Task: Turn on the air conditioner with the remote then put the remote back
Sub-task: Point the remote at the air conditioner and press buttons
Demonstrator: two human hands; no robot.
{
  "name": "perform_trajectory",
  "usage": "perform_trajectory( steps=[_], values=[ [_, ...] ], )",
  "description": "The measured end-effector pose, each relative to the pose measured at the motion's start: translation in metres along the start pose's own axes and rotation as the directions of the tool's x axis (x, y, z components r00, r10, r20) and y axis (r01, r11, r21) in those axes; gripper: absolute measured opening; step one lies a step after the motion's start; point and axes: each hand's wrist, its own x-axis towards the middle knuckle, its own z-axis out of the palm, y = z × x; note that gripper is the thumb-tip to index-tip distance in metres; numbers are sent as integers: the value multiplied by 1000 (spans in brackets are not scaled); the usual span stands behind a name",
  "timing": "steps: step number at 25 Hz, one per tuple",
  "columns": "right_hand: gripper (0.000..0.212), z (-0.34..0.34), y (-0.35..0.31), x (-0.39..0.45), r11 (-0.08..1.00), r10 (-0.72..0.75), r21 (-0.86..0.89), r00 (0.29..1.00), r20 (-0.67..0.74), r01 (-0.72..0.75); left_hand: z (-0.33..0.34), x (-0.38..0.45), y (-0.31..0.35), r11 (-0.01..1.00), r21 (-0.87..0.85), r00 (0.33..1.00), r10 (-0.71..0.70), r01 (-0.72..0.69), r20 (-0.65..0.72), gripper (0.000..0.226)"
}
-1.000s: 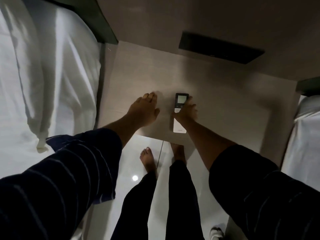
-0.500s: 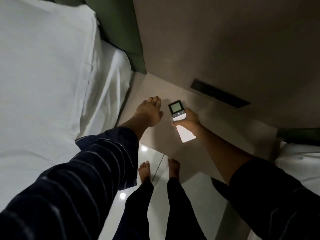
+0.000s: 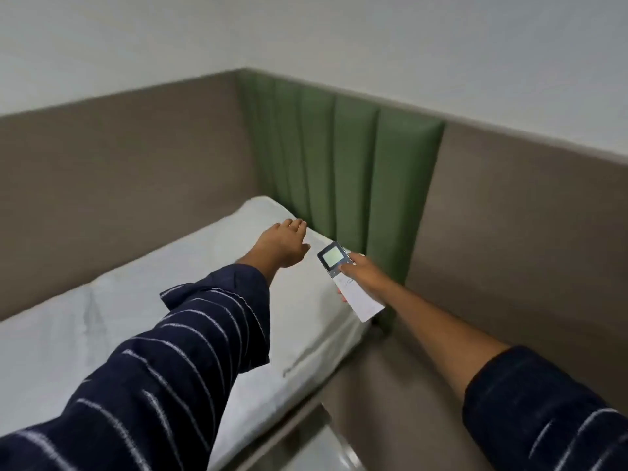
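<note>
The slim white remote with a lit grey-framed screen [image 3: 346, 278] is being held up just right of the white bed [image 3: 170, 300], screen raised, likely for aiming. The right hand [image 3: 365, 275] is clasping it; the left hand [image 3: 282, 246] is hovering loose and empty over the bed.
</note>
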Motion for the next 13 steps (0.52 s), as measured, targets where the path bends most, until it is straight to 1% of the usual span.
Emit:
perform_trajectory(
  steps=[2,4,5,6,7,8,9,10,11,12,13],
  values=[
    [12,56,-72,7,993,-96,-56,987,131,104,-40,-43,-69,992,35,989,-121,124,-80,64],
    [9,105,-129,12,975,-156,-131,969,190,182,-76,-82,-130,978,37,973,-200,205,-115,64],
    [9,140,-164,12,948,-205,-197,953,223,250,-94,-115,-167,960,45,954,-267,275,-134,64],
    [9,173,-196,8,904,-257,-278,932,255,325,-107,-145,-202,933,68,928,-342,355,-147,65],
    [9,226,-236,2,850,-314,-328,896,315,413,-123,-191,-252,884,103,882,-434,456,-184,65],
    [10,261,-261,-3,786,-363,-390,868,339,481,-133,-222,-283,850,123,851,-483,512,-207,65],
    [12,290,-283,-9,730,-397,-439,848,352,524,-143,-248,-308,832,106,830,-516,545,-212,65],
    [13,319,-305,-20,700,-411,-458,834,368,547,-152,-276,-328,812,107,811,-547,574,-208,65],
    [15,357,-328,-32,699,-426,-418,807,408,580,-160,-309,-351,771,115,772,-593,626,-229,65],
    [18,399,-355,-49,728,-432,-338,782,450,596,-174,-350,-378,716,124,720,-647,687,-251,65],
    [19,432,-378,-64,769,-433,-253,769,471,588,-188,-383,-398,677,123,682,-680,725,-269,64]
  ],
)
